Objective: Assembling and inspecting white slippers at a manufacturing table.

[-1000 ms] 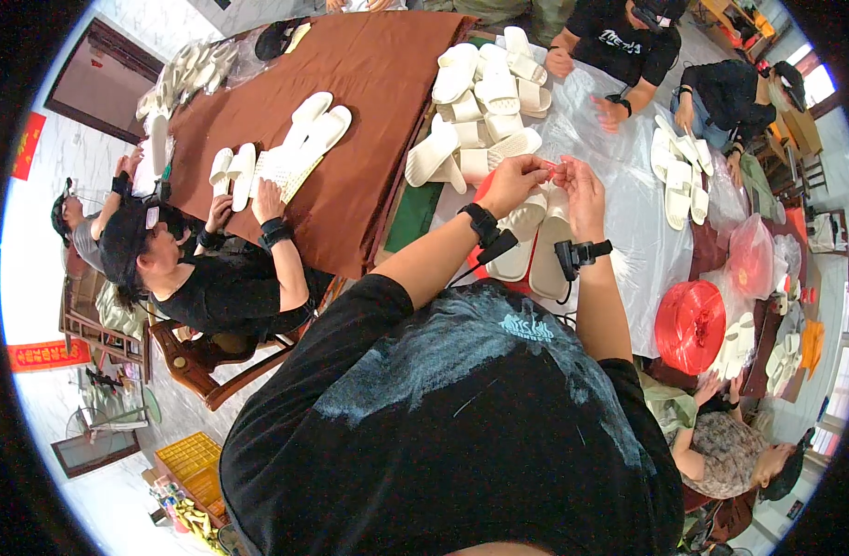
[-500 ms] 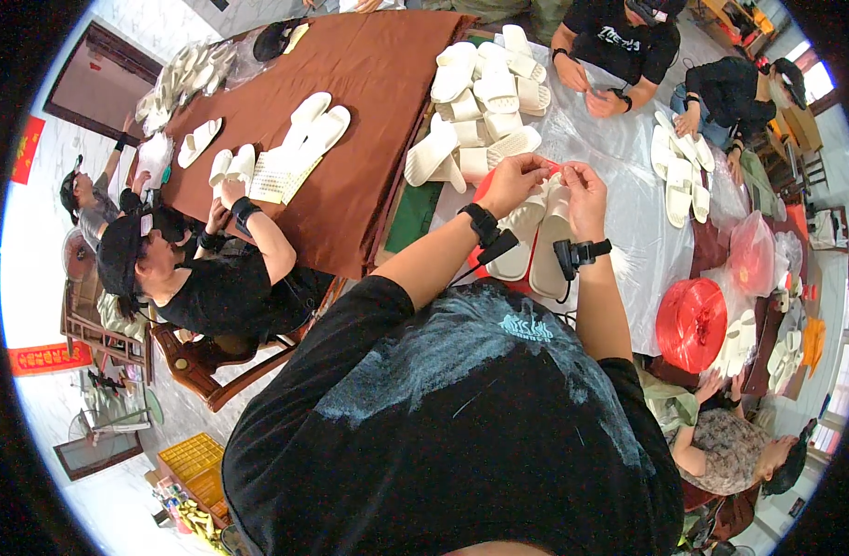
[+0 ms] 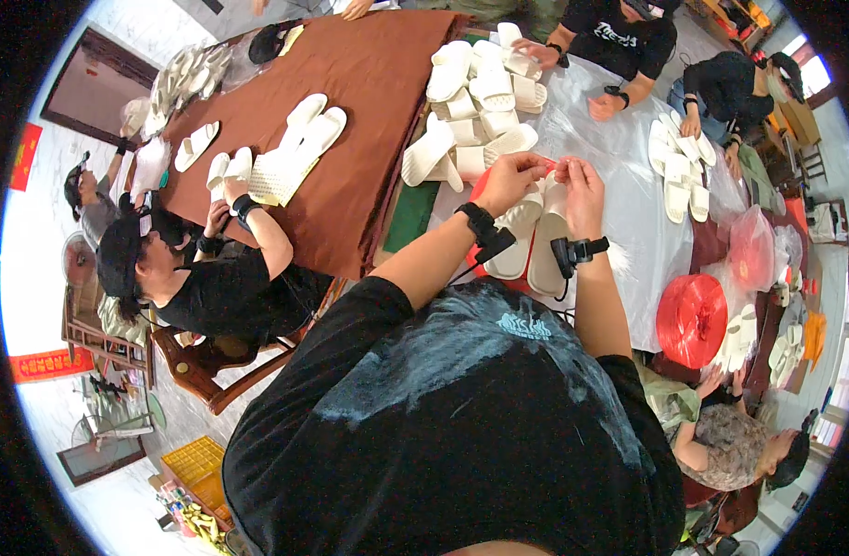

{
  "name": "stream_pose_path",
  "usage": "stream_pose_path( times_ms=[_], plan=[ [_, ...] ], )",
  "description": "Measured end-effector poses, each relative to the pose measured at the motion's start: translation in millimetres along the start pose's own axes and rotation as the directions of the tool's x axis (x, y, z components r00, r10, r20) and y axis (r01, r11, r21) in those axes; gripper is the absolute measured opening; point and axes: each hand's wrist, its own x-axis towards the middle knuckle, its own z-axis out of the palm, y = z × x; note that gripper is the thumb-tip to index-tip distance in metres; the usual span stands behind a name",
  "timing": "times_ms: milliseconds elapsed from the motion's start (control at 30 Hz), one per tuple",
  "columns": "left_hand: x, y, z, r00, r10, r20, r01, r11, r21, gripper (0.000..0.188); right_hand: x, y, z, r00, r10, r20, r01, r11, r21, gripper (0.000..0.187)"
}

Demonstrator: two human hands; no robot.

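Note:
A pair of cream slippers (image 3: 547,250) lies in front of me on the plastic-covered table, with a red plastic strip (image 3: 551,170) running around and between them. My left hand (image 3: 515,183) is closed in a pinch on the strip above the slippers' far end. Close beside it, my right hand (image 3: 584,195) pinches the strip too, the fingertips of both hands nearly meeting. The hands hide part of the slippers and any knot in the strip.
A heap of cream slippers (image 3: 484,83) lies just beyond my hands. More slippers (image 3: 681,171) are stacked to the right, near a red roll of plastic strip (image 3: 691,320). A brown-covered table (image 3: 350,111) stands left. Co-workers (image 3: 211,287) sit around.
My hands stay at nearly the same spot, still pinching the red strip, with small finger shifts. The co-worker across the table has spread their hands apart, one reaching to the slipper heap.

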Motion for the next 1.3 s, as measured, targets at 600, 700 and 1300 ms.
stream_pose_path(
  times_ms=[600,700,1300],
  plan=[
    [3.5,-0.4,-3.7,1.0,-0.029,-0.006,0.029,1.0,-0.01,0.008,-1.4,-6.0,6.6,1.0,0.001,0.017,0.003,0.981,-0.194,0.013],
    [1.0,1.7,-3.4,1.0,-0.015,0.0,0.015,1.0,-0.018,0.008,-1.2,-3.5,5.9,1.0,-0.017,0.011,0.019,0.984,-0.179,0.011],
    [7.7,-9.9,-6.6,0.993,0.114,0.024,-0.116,0.98,0.161,0.011,-1.3,-10.0,13.5,0.997,-0.001,0.084,0.023,0.965,-0.263,0.006]
  ],
)
